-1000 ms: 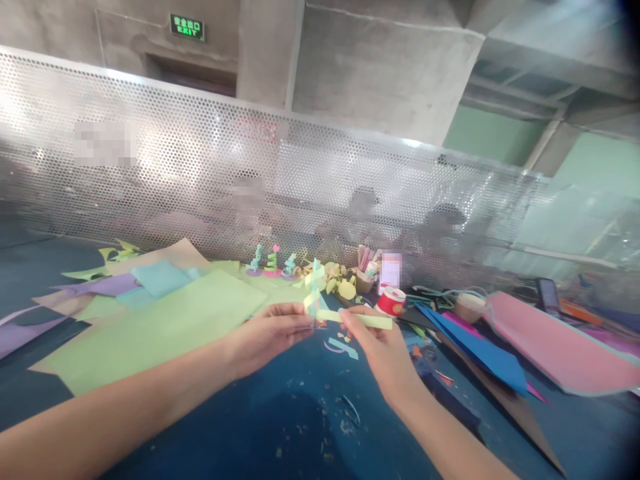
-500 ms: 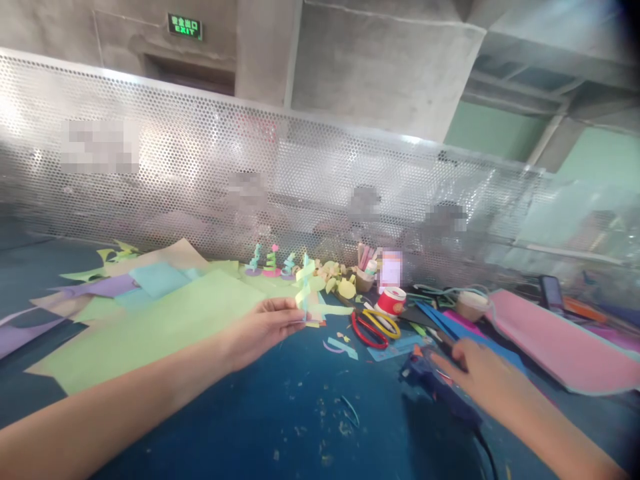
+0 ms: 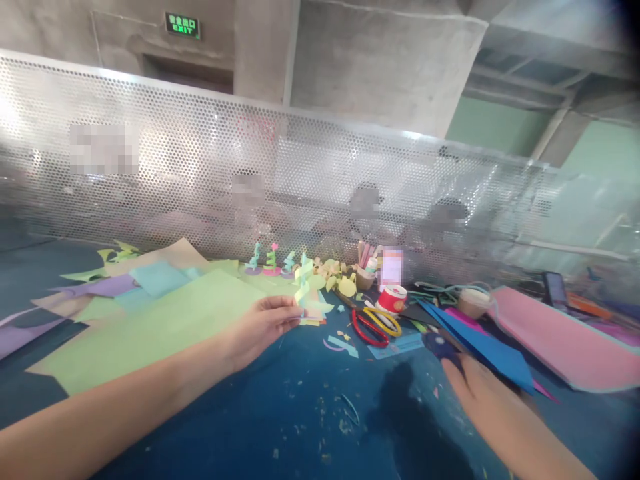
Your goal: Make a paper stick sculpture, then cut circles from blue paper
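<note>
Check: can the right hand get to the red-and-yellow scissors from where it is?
Probably yes. The right hand rests on the blue table beside the blue paper sheet; the scissors lie flat ahead and to its left. Only small paper scraps lie near them; nothing covers them.

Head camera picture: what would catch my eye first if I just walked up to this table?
Probably the small folded paper figure of pale green and blue strips, pinched in the left hand above the blue table. Next, the red and yellow scissors lying just right of it, beside a red tape roll. The right hand lies low at the right, at a dark blue tool by the blue paper sheet.
</note>
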`<move>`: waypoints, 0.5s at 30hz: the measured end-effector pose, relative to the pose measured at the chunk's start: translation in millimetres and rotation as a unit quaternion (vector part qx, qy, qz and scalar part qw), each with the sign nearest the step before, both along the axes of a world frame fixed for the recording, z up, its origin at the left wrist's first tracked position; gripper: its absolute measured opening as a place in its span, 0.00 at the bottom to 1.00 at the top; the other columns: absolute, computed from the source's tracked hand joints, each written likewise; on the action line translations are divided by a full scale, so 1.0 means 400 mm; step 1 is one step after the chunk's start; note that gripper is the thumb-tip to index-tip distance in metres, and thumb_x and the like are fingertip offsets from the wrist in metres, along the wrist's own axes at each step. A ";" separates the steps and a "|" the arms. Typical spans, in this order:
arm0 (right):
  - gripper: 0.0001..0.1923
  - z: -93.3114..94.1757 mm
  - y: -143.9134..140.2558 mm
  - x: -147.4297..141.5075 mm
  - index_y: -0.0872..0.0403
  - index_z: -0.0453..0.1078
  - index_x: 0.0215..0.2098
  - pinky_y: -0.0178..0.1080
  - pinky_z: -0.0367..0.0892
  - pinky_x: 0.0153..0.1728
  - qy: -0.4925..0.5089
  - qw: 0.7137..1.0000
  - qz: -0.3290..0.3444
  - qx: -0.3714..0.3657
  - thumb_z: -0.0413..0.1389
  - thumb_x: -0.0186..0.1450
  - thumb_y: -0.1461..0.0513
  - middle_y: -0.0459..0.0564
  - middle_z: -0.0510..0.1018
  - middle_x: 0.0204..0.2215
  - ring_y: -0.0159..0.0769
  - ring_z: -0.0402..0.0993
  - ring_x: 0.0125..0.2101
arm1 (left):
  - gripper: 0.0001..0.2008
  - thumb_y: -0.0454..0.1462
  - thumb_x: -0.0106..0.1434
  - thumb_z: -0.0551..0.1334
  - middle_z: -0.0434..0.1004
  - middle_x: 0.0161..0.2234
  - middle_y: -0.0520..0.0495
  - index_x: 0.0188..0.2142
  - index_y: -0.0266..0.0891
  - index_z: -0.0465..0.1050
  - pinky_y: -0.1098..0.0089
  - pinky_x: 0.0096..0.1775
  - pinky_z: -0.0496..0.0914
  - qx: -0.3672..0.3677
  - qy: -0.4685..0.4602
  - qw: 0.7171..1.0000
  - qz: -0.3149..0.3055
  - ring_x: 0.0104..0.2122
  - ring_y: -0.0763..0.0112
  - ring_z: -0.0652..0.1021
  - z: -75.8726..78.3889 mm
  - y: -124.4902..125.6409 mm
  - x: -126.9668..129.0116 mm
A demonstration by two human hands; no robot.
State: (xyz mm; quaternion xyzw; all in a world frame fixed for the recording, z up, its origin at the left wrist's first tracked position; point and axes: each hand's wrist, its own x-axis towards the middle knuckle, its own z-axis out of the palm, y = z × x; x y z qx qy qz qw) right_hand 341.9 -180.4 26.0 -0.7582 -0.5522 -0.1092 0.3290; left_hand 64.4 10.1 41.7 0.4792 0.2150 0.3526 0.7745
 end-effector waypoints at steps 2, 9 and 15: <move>0.15 0.033 -0.010 -0.039 0.51 0.71 0.30 0.39 0.67 0.27 0.076 0.995 0.050 -0.028 0.51 0.59 0.50 0.54 0.75 0.23 0.42 0.72 0.25 | 0.04 0.30 0.51 0.68 0.78 0.29 0.49 0.27 0.35 0.74 0.72 0.47 0.65 -0.008 -0.005 1.000 -0.023 0.36 0.73 0.76 -0.001 0.000 -0.001; 0.16 0.104 -0.013 -0.226 0.53 0.70 0.35 0.32 0.67 0.18 0.269 0.941 0.203 -0.034 0.48 0.63 0.52 0.51 0.75 0.27 0.30 0.67 0.16 | 0.06 0.31 0.53 0.66 0.79 0.34 0.46 0.33 0.34 0.74 0.66 0.51 0.62 0.022 -0.015 0.993 -0.114 0.40 0.68 0.77 0.007 -0.028 -0.001; 0.13 0.111 -0.015 -0.252 0.51 0.71 0.29 0.31 0.67 0.19 0.189 0.962 0.194 -0.035 0.50 0.63 0.53 0.50 0.78 0.25 0.30 0.69 0.16 | 0.07 0.31 0.52 0.67 0.79 0.32 0.47 0.33 0.35 0.74 0.68 0.48 0.64 0.016 -0.001 0.991 -0.132 0.37 0.70 0.77 0.014 -0.040 -0.006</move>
